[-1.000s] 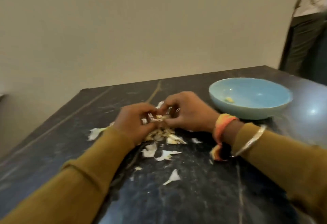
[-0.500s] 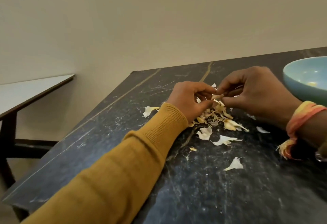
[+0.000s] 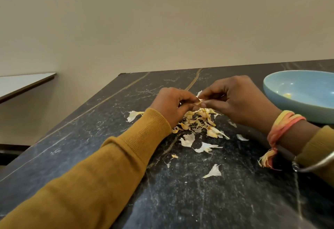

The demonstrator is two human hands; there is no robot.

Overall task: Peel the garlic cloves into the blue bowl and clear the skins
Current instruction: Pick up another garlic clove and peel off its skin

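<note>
You have both hands at the middle of the dark marble table (image 3: 94,138), above one heap of skins (image 3: 197,120). Your left hand (image 3: 171,105) has its fingers curled and pinches one garlic clove (image 3: 198,102) between thumb and fingertips. Your right hand (image 3: 238,102) pinches the same garlic clove from the other side, so the two sets of fingertips meet on it. The piece is small and partly hidden, so it may be mostly skin.

One blue bowl (image 3: 298,110) stands at 2 o'clock from the heap, just beyond your right wrist. Inside it lies one pale yellow piece (image 3: 287,95), by the look a peeled clove.

Six larger white flakes lie loose around the heap: one (image 3: 132,115) at 9 o'clock, one (image 3: 188,140) at 6 o'clock, two (image 3: 207,147) (image 3: 214,171) at 5 o'clock, and two (image 3: 242,137) (image 3: 232,124) at 4 o'clock. One small yellow crumb (image 3: 175,156) sits at 7 o'clock.

Your right wrist carries one orange thread band (image 3: 283,122) and one metal bangle (image 3: 314,165). One white-topped table (image 3: 21,84) stands apart at 9 o'clock.
</note>
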